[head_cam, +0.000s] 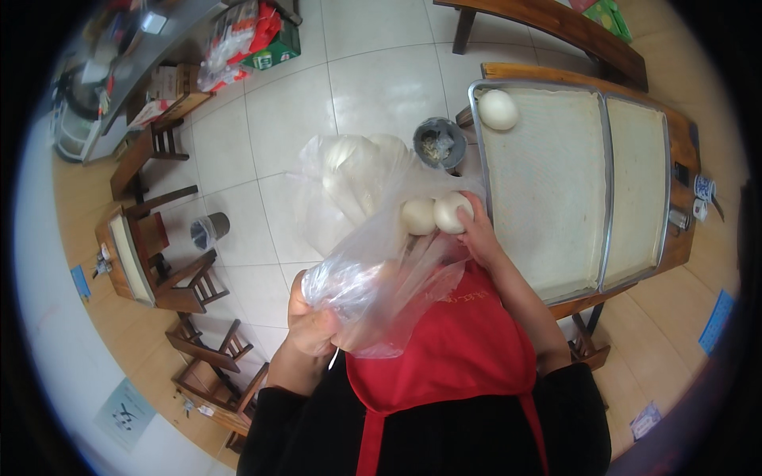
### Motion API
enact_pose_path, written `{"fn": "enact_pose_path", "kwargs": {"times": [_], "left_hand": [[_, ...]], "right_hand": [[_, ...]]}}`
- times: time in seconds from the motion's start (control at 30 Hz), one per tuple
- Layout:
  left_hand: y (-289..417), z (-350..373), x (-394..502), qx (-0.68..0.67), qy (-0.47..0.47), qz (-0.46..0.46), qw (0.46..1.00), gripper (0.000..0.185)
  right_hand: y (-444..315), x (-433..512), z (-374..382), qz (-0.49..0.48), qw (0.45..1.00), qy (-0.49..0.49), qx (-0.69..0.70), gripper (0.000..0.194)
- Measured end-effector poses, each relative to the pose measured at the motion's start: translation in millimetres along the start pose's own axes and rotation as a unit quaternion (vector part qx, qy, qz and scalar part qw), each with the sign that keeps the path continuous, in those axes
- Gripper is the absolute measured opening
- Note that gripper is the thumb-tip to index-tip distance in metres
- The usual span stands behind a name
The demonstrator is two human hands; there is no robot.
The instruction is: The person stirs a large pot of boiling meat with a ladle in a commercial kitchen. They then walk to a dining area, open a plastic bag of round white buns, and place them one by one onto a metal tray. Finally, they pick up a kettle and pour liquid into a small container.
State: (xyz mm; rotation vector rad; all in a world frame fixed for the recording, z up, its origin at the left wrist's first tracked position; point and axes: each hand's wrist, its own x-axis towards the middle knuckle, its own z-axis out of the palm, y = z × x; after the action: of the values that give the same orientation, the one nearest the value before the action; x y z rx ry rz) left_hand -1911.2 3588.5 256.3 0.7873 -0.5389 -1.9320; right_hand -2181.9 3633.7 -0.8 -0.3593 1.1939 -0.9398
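Note:
My left hand (312, 324) is closed around the gathered edge of a clear plastic bag (357, 279). Several round white steamed buns (348, 154) show through the film in the far part of the bag. At the bag's mouth my right hand (479, 235) grips a white bun (451, 213), with another pale bun (418, 216) right beside it. To the right lies a large metal tray (547, 196) lined with pale cloth, and a single white bun (499, 110) sits in its far left corner.
A second cloth-lined tray (634, 190) adjoins the first on a wooden table (684, 250). A grey bin (440, 143) with waste stands on the tiled floor by the table. Another lined bin (210, 230) is at the left, near wooden chairs (196, 285). A wooden bench (553, 24) stands beyond the trays.

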Motion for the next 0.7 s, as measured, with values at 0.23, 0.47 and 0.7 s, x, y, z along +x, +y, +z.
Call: {"fn": "enact_pose_path", "kwargs": {"times": [0.23,0.47,0.7], "left_hand": [[3,2,0,0.021,0.034,-0.005,0.999,0.058],[3,-8,-1,-0.007,-0.002,0.023,1.0,0.058],[-3,-17,2,0.015,0.069,0.033,0.997,0.065]], "right_hand": [[-3,9,2,-0.108,0.954,0.039,-0.275,0.069],[-17,10,0,0.095,0.993,0.017,0.065,0.06],[-56,-18,-30,0.091,0.963,-0.164,0.192,0.065]]}}
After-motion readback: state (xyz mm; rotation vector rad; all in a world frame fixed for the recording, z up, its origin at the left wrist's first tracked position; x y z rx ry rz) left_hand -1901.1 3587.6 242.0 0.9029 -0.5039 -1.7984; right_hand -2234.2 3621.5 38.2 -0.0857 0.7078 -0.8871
